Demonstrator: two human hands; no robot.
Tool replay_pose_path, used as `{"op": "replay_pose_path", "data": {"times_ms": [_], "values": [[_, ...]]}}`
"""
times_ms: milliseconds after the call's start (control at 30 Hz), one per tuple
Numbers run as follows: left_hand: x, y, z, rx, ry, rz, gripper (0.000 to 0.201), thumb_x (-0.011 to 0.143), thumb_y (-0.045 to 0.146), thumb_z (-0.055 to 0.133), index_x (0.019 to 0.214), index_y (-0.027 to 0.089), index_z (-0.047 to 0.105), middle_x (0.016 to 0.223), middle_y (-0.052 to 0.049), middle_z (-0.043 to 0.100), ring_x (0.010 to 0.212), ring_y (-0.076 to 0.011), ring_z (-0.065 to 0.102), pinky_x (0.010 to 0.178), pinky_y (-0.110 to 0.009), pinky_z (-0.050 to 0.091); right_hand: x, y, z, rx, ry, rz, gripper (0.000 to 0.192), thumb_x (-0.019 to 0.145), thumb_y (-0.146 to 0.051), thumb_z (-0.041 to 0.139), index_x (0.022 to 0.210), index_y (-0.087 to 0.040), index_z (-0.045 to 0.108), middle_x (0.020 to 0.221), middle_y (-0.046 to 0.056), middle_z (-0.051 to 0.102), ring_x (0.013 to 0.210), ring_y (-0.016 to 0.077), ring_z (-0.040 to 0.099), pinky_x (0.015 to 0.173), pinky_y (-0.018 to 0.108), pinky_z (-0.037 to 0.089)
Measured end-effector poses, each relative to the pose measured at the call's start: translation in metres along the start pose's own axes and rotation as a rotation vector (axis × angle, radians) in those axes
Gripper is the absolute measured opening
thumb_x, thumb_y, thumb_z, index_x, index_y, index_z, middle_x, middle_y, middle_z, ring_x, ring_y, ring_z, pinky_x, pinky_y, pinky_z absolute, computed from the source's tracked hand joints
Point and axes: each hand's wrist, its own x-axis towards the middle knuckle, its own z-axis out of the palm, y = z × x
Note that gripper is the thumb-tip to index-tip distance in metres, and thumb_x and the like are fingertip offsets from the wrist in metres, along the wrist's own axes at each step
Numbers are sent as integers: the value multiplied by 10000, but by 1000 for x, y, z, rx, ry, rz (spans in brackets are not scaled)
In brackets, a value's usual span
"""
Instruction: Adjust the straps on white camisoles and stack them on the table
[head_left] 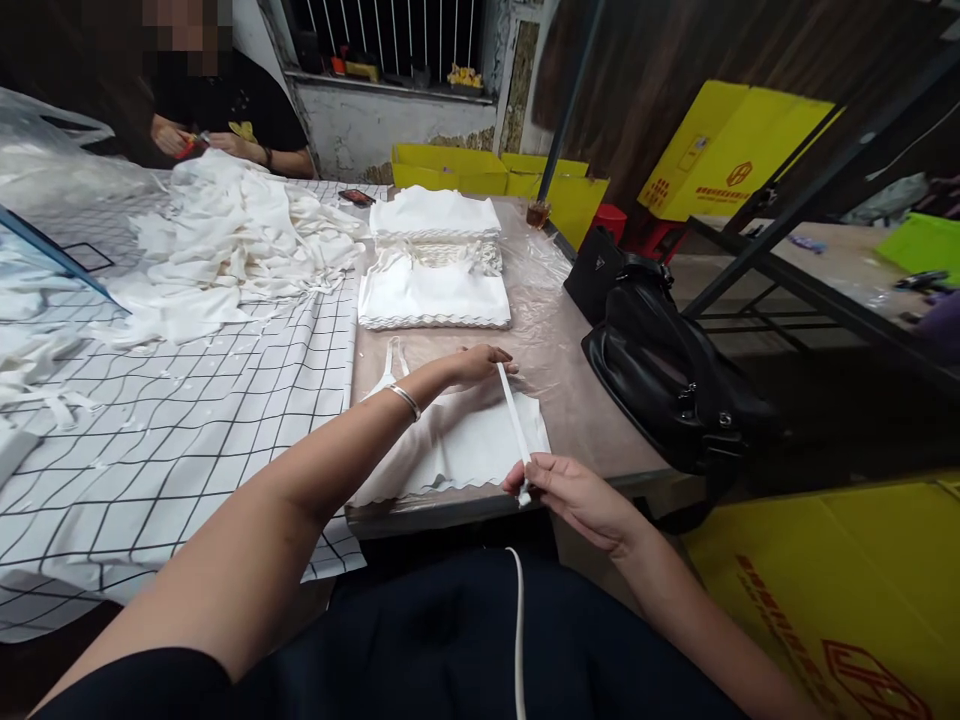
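Fingers of the right hand (574,490) pinch the near end of a narrow white fabric strap (514,420), while the left hand (476,362), arm stretched forward with a silver bangle (405,400) at the wrist, nips its far end. Pulled taut, the strap crosses a flat white scallop-edged garment (450,445) on the plastic-covered brown worktop (577,400). Beyond lie folded white stacks (435,260); a glossy black handbag (667,370) sits right.

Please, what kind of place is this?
Probably a small garment workshop: folded white pieces stacked, a loose fabric heap where another person trims, and the left hand and right hand stretching a strap.
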Motion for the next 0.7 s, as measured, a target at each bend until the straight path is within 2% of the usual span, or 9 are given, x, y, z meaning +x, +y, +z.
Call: {"op": "replay_pose_path", "data": {"times_ms": [100,167,233,333,367,433,500,600,700], "values": [[8,-8,-1,-73,-10,-39,440,878,498,521,1057,156,732,1102,-84,719,1014,-246,624,967,-328,435,-4,-4,-11,-115,-69,56,330,767,-479,737,808,-152,731,818,53,710,736,120,599,667,237,440],[11,-9,-3,1,-32,-58,432,887,481,499,1112,176,707,1175,-83,692,1054,-248,608,983,-332,423,2,-10,-18,-97,-88,109,318,746,-453,765,802,-144,720,774,52,710,637,96,582,549,199,391],[8,-6,-8,170,-30,-102,471,829,447,589,1243,225,630,1344,-99,594,1193,-297,532,1046,-412,367,14,-19,-26,-9,-34,114,303,729,-427,785,825,-149,709,759,49,710,578,83,571,479,178,350],[-8,2,-13,371,57,-180,730,710,348,718,1391,269,466,1459,-145,464,1316,-365,409,1067,-550,289,38,-34,-36,131,123,55,224,759,-356,763,865,-176,682,845,53,724,649,107,629,499,183,402],[-16,4,-14,375,111,-185,708,722,321,703,1384,261,460,1434,-149,482,1306,-355,422,1058,-551,294,47,-39,-39,157,162,37,188,770,-331,750,853,-181,671,879,55,726,696,118,648,528,192,428],[-34,9,-13,312,226,-168,526,782,288,631,1294,237,524,1300,-126,577,1216,-307,508,1016,-504,344,61,-46,-45,174,198,3,157,767,-303,744,815,-184,653,913,48,718,762,129,660,574,203,455],[-52,11,-7,228,293,-156,336,823,283,588,1150,206,597,1134,-97,643,1081,-269,583,941,-450,392,74,-50,-49,153,199,-43,183,732,-309,770,799,-182,655,852,26,696,720,117,633,565,205,442],[-72,13,10,204,287,-183,199,851,321,596,983,179,642,998,-76,668,984,-264,606,881,-437,394,87,-50,-52,99,194,-102,263,659,-340,820,812,-181,676,678,-19,611,586,90,537,502,206,383],[-81,14,31,272,263,-222,236,853,391,624,961,182,648,995,-83,676,1012,-299,585,887,-476,355,95,-49,-50,92,228,-108,323,578,-332,862,790,-176,674,645,-29,583,577,85,519,498,207,363]]}}
